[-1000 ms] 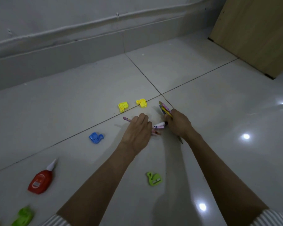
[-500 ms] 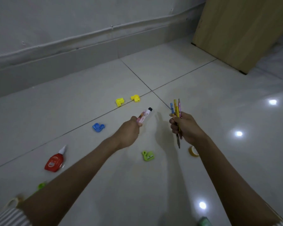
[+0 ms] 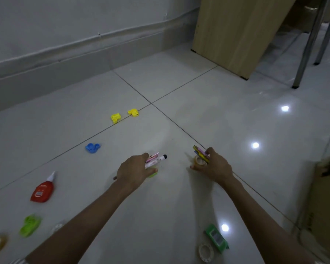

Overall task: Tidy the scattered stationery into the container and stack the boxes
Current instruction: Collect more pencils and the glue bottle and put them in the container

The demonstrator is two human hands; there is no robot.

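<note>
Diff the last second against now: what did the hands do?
The left hand picked the marker and pens off the floor, rose, and has come back down, fingertips at the green plastic piece. The right hand kept its pencils, rose too, and now reaches onto the tape roll. Glue bottle, blue piece and both yellow pieces lie as before.

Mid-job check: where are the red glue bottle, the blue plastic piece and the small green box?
red glue bottle [image 3: 42, 191], head view, middle of its red body.
blue plastic piece [image 3: 92, 148], head view, its centre.
green box [image 3: 216, 238], head view, its top face.
</note>
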